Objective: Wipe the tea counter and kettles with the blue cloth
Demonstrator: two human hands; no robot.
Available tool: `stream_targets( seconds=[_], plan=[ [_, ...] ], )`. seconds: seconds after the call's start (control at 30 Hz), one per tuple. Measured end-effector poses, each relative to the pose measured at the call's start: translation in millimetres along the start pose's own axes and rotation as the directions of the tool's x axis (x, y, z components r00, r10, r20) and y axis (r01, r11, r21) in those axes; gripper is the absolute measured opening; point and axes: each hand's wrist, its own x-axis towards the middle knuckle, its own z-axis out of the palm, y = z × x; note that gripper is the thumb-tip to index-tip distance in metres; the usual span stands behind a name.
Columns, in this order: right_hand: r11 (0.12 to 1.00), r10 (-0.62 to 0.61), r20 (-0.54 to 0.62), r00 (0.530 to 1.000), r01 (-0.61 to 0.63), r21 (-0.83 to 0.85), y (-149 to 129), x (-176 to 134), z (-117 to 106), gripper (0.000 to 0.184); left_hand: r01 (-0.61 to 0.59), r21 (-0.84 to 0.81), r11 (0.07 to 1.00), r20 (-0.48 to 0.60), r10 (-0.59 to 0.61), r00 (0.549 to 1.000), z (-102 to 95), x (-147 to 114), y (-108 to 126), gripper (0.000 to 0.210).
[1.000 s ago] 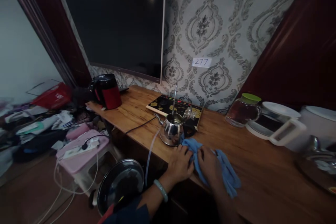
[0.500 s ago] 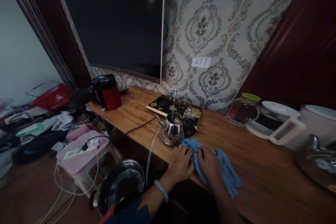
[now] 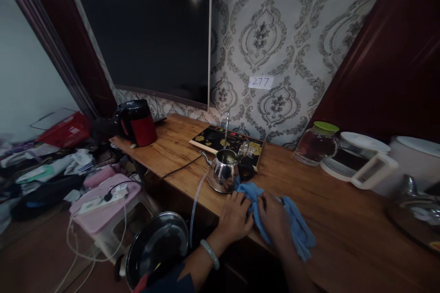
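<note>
A blue cloth (image 3: 299,233) is spread in folds on the near edge of a wooden counter (image 3: 343,229), and two bare hands are set over it. By the right hand (image 3: 275,219) the cloth is pressed down and gathered, its fingers clamped on the fabric. The left hand (image 3: 234,215) is laid at the cloth's left end, fingers bent and close together; whether fabric is gripped there cannot be told. A pale bangle (image 3: 210,254) is worn on the left wrist.

Just beyond the left hand, a shiny kettle (image 3: 222,176) is stood upright and uncovered, its spout pointed left. Behind it a black hob (image 3: 209,138) with gold flowers is placed near the wall. At far left a red and black jug (image 3: 144,129) is seen; at right, a glass pitcher (image 3: 318,146) is topped with a green lid (image 3: 326,127).
</note>
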Motion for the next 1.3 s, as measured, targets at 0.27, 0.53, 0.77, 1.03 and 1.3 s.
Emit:
stream_targets(
  seconds=[0.27, 0.53, 0.77, 1.03, 1.3],
  plan=[
    [1.000, -0.005, -0.001, 1.000, 0.005, 0.002, 0.7, 0.1, 0.0, 0.022, -0.006, 0.006, 1.000, 0.000, 0.006, 1.000, -1.1, 1.0, 0.2, 0.019],
    [1.000, 0.007, 0.001, 1.000, -0.007, -0.006, 0.9, 0.3, 2.3, 0.023, -0.001, -0.005, 1.000, 0.006, 0.001, 1.000, -1.9, 0.4, 0.7, 0.018],
    [1.000, -0.009, -0.006, 1.000, 0.009, -0.012, 0.6, -0.5, 0.8, 0.025, -0.001, -0.011, 1.000, 0.013, 0.001, 1.000, -1.3, 0.0, -0.1, 0.020],
    [1.000, 0.002, 0.001, 1.000, -0.002, -0.010, -0.3, 0.0, -0.5, 0.023, -0.008, -0.006, 1.000, 0.000, 0.008, 1.000, -0.5, -0.1, -0.1, 0.021],
    [0.999, -0.007, -0.004, 1.000, 0.007, -0.035, 0.0, 0.1, 0.3, 0.024, 0.000, 0.010, 1.000, 0.022, 0.000, 1.000, -1.3, 0.0, 0.5, 0.020]
  ],
)
